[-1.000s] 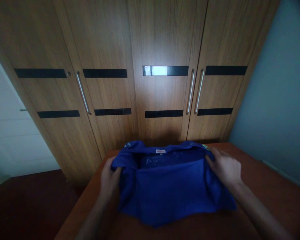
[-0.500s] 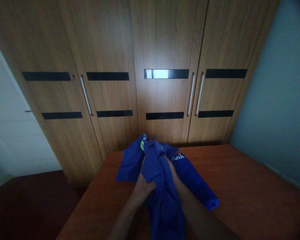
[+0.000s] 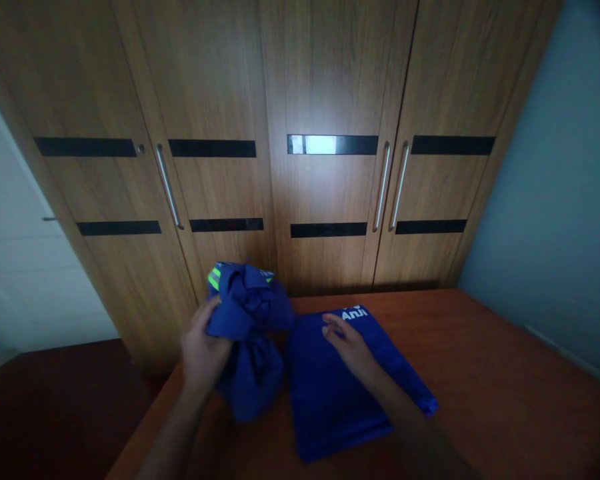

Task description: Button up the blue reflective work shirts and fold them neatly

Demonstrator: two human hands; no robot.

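Several fingers of the left hand (image 3: pixel 205 348) are clasped around a bunched blue garment (image 3: pixel 245 317), held above the far left corner of the counter (image 3: pixel 495 373). Fingers of the right hand (image 3: pixel 351 350), loosely parted and gripping nothing, extend over a flat blue cloth (image 3: pixel 320 407); contact cannot be determined. The cloth, lettered in white, reaches near the far edge, before a wooden wardrobe (image 3: pixel 325 187).

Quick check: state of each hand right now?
Left hand: closed on the bunched blue garment.
Right hand: open, holding nothing visible, over the folded blue cloth; contact can't be told.
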